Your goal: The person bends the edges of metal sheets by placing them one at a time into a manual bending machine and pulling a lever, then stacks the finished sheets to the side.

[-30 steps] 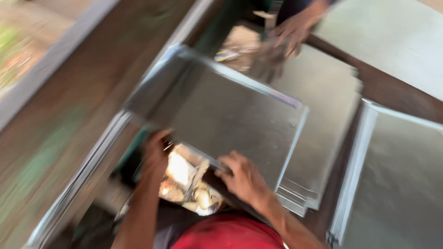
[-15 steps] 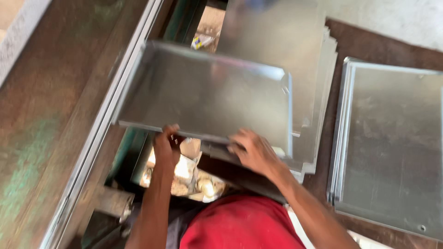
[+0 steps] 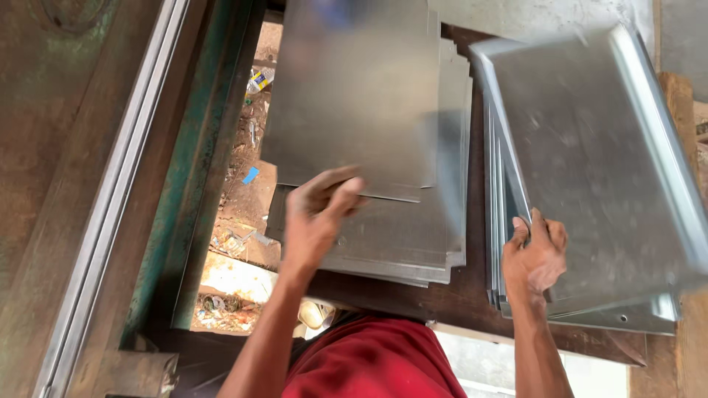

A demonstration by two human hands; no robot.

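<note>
Left hand: the left hand is over the near edge of the flat stack. The fingers are half curled and a little blurred. I cannot tell if they already grip a sheet or only touch it.

Right hand: the right hand holds the tray at its near left corner. The fingers are closed around the edge, with the thumb on the side.

Tray: a grey metal sheet with folded rims. It is tilted, the left edge is higher, and it is above the tray pile. It looks blurred.

Tray pile: several similar folded sheets lie one on another under the tray, at the right side of the table. Their edges show on the left and at the near side.

Flat stack: flat grey sheets lie in a pile in the middle, a little shifted one against another. The top sheet lies further away than those under it, and its near edge is just beside the left fingers.

Table: dark brown wood, visible between the two piles and in front of them.

Machine: at the left there is a long green frame and beside it a shiny metal rail.

Floor: between the frame and the stack a gap shows the ground with small litter.

Person: red cloth shows at the bottom, between the two forearms.
</note>
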